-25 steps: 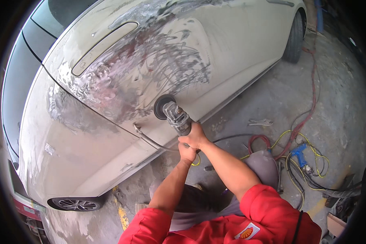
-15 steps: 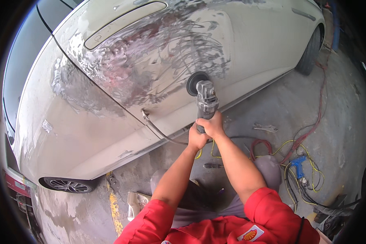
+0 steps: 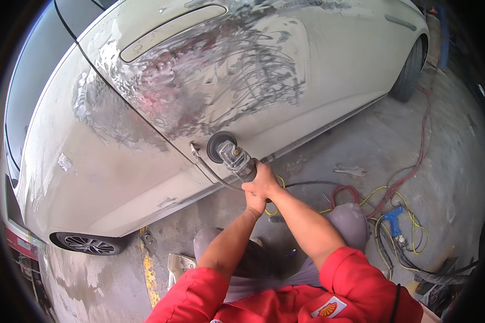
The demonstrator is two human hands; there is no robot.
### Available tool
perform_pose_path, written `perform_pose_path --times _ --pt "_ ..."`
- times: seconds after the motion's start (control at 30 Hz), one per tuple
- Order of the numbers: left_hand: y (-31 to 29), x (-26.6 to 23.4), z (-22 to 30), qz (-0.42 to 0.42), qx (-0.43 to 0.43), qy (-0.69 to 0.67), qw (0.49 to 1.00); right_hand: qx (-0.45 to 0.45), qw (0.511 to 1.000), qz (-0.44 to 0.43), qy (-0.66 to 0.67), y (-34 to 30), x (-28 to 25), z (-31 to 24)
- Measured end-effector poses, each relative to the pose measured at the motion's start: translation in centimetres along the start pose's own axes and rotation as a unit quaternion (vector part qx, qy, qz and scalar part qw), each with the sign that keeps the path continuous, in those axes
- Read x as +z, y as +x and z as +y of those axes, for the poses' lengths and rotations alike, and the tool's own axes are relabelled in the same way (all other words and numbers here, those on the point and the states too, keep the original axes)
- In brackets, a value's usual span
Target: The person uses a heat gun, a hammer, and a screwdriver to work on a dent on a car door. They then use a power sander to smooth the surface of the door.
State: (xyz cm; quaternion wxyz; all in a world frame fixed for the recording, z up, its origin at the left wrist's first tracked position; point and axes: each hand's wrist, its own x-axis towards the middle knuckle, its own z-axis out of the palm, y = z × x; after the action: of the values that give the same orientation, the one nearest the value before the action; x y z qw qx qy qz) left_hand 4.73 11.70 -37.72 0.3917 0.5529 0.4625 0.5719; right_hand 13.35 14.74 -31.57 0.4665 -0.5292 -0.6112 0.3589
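Both my hands are wrapped around the body of an angle grinder [image 3: 237, 159] with a round black disc [image 3: 221, 146]. My right hand [image 3: 264, 182] grips closer to the grinder's head, while my left hand [image 3: 256, 202] closes around the rear, partly hidden under the right. The disc is at the lower part of a pale car door [image 3: 334, 70], though I cannot tell whether it touches. Above it the paint is sanded away in a patch [image 3: 199, 81] of grey, dark red and swirled scratches. Just left of the disc, a metal cable end [image 3: 194, 147] is on the door.
The cable [image 3: 215, 173] runs from the door toward my hands. On the floor to the right lie a blue tool [image 3: 394, 219], red hose [image 3: 399, 183], yellow cord [image 3: 415, 226] and locking pliers [image 3: 350, 170]. A light-coloured container [image 3: 179, 265] stands by my left knee.
The grinder has moved down and left along the door, now tilted leftward and close to the cable end. Both hands moved with it and kept their grip.
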Motion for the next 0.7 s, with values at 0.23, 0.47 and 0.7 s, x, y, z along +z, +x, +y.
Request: perform_pose_path --times 0.23,0.47,0.7 --pt "6.4 0.8 3.9 -0.207 -0.13 0.208 0.947 0.036 0.926 0.203 0.316 2.2 -3.8 1.0" --pt "2.3 0.7 -1.3 -0.015 0.01 0.03 0.999 -0.018 1.0 -0.001 -0.017 1.1 -1.4 -2.3" --pt "6.5 -1.5 2.0 -0.247 -0.078 -0.079 0.963 -0.012 0.984 0.165 -0.064 1.5 -2.4 -11.4"
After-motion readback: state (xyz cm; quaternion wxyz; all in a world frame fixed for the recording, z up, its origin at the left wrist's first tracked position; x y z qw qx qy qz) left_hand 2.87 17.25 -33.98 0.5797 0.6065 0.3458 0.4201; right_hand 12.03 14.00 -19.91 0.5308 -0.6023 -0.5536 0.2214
